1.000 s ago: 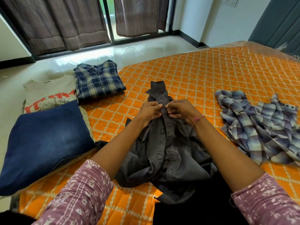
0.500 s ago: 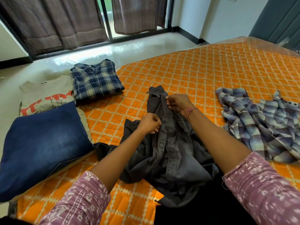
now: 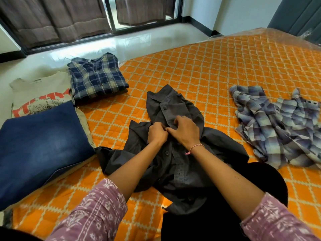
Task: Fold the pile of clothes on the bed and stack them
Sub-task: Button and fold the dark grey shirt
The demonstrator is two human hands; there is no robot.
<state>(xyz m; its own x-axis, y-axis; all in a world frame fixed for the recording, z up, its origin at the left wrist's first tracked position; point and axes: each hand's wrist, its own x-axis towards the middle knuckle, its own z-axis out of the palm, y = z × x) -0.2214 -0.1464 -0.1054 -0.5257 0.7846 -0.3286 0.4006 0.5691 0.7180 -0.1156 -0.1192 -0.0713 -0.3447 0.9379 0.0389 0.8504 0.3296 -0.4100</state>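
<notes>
Both hands are on the grey button-up shirt (image 3: pixel 173 164). Left hand (image 3: pixel 157 133) and right hand (image 3: pixel 185 131) pinch its placket mid-chest, knuckles touching.

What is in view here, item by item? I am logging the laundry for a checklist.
grey shirt: 1, dark grey, bed centre, unfolded, under both hands
light plaid shirt: 1, pale blue and grey, crumpled at right
navy plaid shirt: 1, navy and beige, folded, far left
jeans: 1, blue denim, folded, near left
printed tee: 1, beige with red print, partly under the jeans
bed: 1, orange quilted cover
curtains: brown, at the window
left hand: grips the grey shirt's front
right hand: pinches it too
</notes>
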